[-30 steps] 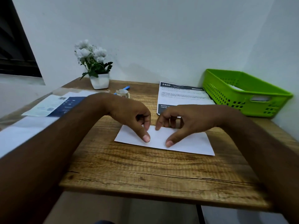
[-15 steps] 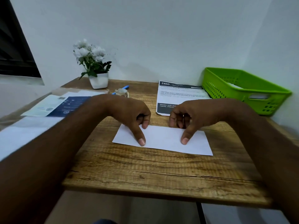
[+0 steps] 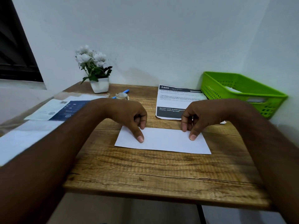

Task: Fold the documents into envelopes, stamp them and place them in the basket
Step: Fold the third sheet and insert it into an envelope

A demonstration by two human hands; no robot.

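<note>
A folded white paper [image 3: 163,141] lies flat in the middle of the wooden table [image 3: 145,172]. My left hand [image 3: 127,113] is on its left part, thumb tip pressed on the sheet and curled fingertips at its far edge. My right hand [image 3: 203,113] does the same on the right part. A printed document [image 3: 171,101] with a dark header lies behind the paper. The green basket [image 3: 226,88] stands at the back right with something white inside.
A small round stamp-like object [image 3: 122,95] and a blue pen [image 3: 125,91] sit behind my left hand. A white pot of white flowers [image 3: 99,84] stands at the back. Printed papers [image 3: 53,109] and a white sheet [image 3: 24,139] lie at the left.
Both hands have slid apart along the folded paper, from close together at its middle out toward its left and right ends. The paper stays flat in place.
</note>
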